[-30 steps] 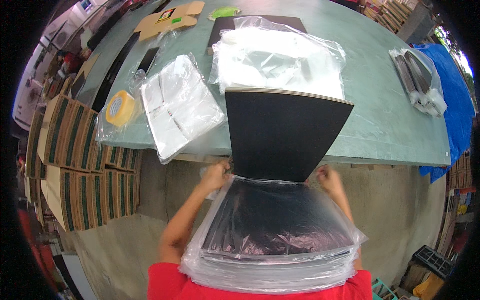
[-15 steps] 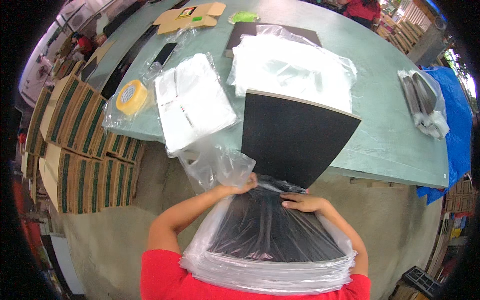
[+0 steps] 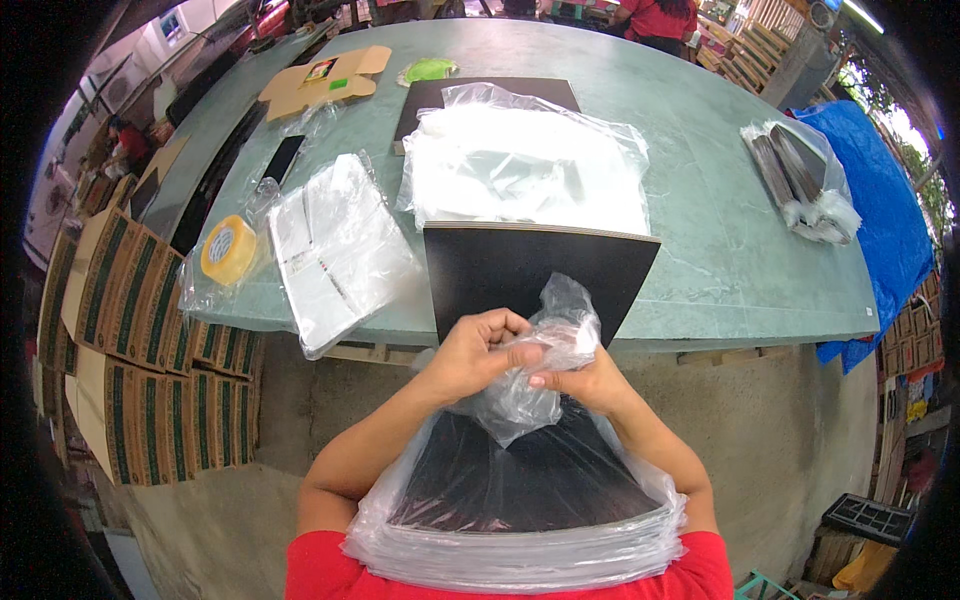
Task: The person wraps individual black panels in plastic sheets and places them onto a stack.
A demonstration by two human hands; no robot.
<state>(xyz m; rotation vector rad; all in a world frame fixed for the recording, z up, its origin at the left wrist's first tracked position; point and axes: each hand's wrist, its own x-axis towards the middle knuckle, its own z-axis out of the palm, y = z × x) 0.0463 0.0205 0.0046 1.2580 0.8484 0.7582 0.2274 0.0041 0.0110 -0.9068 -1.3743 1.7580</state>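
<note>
Drawn inward since half a second ago, when the right hand (image 3: 590, 382) lay on the covered stack and the left hand (image 3: 468, 356) was off to its side, both hands now meet in the middle, closed on a crumpled bunch of clear plastic film (image 3: 512, 408). Both thumbs show in front, while some fingers are hidden by the plastic (a loose tuft of it sticks up above the grip). Directly below the hands, against the person's red shirt (image 3: 325, 565), is a dark stack (image 3: 515, 495) wrapped in layers of clear plastic. Behind the hands stands an upright black panel (image 3: 475, 275), at the near edge of a broad green table (image 3: 710, 260). On the table, left to right, are a yellow tape roll (image 3: 228, 250), a pile of clear plastic sleeves (image 3: 345, 245), a bright white heap of plastic (image 3: 530, 170) overlapping a dark flat board (image 3: 550, 93), and a bagged bundle (image 3: 805, 185) near a blue sheet (image 3: 875, 190). Cardboard cartons (image 3: 140, 350) stand stacked at the left.
</note>
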